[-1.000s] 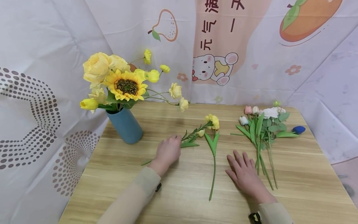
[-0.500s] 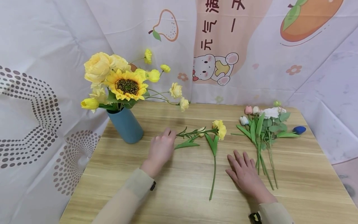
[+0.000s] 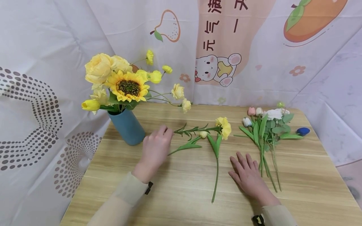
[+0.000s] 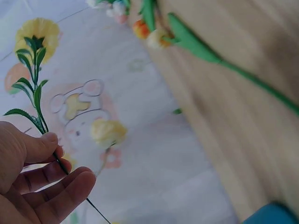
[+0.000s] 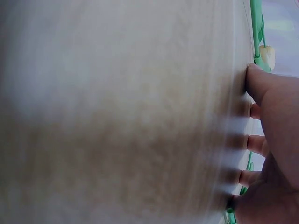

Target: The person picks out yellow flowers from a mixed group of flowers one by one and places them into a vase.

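Note:
My left hand [image 3: 155, 146] pinches the thin stem of a yellow carnation [image 3: 223, 128] between thumb and fingers, just right of the blue vase [image 3: 126, 128]. In the left wrist view the carnation [image 4: 39, 37] points away from the hand [image 4: 42, 182], and its lower stem runs on past the fingers. Beneath it on the table lies a pale yellow tulip [image 3: 203, 134]. A second tulip [image 3: 217, 163] lies with its stem toward me; the carnation hides its head in the head view, while the left wrist view shows an orange bloom [image 4: 141, 29]. My right hand [image 3: 249, 175] rests flat, fingers spread, on the table.
The vase holds a sunflower [image 3: 128, 87], pale yellow roses [image 3: 98, 67] and other yellow blooms. Right of my right hand lies a bunch with white flowers [image 3: 272, 114], pink and white tulips and a blue tulip [image 3: 302, 131]. A printed cloth [image 3: 169, 88] hangs behind the wooden table [image 3: 183, 194].
My left hand has moved left toward the vase, drawing the carnation along and off the pale yellow tulip's stem. The carnation now lies more level in view. My right hand has stayed still.

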Demonstrator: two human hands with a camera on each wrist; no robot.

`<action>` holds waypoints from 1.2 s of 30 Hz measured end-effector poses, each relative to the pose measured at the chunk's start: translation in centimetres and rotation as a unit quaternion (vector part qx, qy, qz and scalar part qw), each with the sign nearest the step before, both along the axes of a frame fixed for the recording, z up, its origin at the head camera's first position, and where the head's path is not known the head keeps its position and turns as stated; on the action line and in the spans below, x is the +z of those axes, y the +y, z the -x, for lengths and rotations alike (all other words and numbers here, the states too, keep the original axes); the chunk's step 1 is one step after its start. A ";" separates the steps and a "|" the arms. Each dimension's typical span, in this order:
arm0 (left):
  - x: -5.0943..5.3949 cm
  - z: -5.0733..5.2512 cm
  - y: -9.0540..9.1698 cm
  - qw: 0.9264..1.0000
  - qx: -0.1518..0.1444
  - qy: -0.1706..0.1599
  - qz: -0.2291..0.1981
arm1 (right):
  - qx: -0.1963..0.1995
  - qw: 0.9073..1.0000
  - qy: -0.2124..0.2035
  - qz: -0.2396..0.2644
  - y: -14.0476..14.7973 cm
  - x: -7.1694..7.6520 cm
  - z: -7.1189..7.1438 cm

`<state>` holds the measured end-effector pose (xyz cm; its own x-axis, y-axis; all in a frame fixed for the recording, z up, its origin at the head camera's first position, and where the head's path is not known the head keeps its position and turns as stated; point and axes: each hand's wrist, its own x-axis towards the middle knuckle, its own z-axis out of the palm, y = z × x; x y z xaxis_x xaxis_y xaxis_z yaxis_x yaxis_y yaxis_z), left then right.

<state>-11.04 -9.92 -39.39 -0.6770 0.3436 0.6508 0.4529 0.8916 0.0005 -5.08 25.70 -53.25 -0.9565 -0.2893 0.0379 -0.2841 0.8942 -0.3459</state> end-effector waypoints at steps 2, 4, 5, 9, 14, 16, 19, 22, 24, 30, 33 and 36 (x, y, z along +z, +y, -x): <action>1.0 -0.1 -0.2 1.000 -0.003 0.021 -0.007 | 0.001 1.000 0.005 0.000 0.0 0.0 0.0; 2.0 -0.3 -0.4 0.999 -0.006 0.040 -0.012 | 0.001 1.000 0.009 0.002 0.0 0.0 0.0; 2.5 -0.3 -0.5 0.999 -0.008 0.049 -0.016 | 0.001 1.000 0.010 0.002 0.0 0.1 0.0; 4.1 -0.3 -1.1 0.996 -0.023 0.075 -0.034 | 0.001 1.000 0.009 -0.002 0.0 0.1 -0.1; 5.3 0.4 -2.1 0.994 -0.027 0.088 -0.053 | 0.002 1.000 0.010 -0.005 -0.1 0.1 -0.1; 5.6 0.9 -2.6 0.994 -0.019 0.088 -0.062 | 0.001 1.000 0.012 -0.004 -0.1 0.2 -0.1; 6.0 1.6 -3.6 0.993 -0.011 0.079 -0.084 | 0.002 1.000 0.013 -0.003 -0.1 0.2 -0.1; 6.1 2.5 -4.6 0.992 -0.003 0.071 -0.101 | 0.003 1.000 0.013 -0.002 0.0 0.2 -0.2; 6.3 3.0 -5.1 0.991 -0.004 0.068 -0.111 | 0.002 1.000 0.013 -0.002 0.0 0.2 -0.2; 7.1 4.4 -6.0 0.982 -0.011 0.089 -0.168 | 0.005 1.000 0.024 0.003 0.0 -0.3 0.0; 7.5 4.8 -6.3 0.975 -0.010 0.098 -0.198 | 0.007 0.999 0.030 0.008 0.1 -0.4 0.0; 7.6 5.1 -6.7 0.972 -0.005 0.102 -0.213 | 0.005 1.000 0.028 0.009 0.1 -0.3 -0.1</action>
<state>-16.12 -16.60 -31.77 -0.5173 0.0196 0.8556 0.4901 0.8264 0.2774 -5.02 25.85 -53.58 -0.9497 -0.2977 0.0970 -0.3127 0.8850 -0.3450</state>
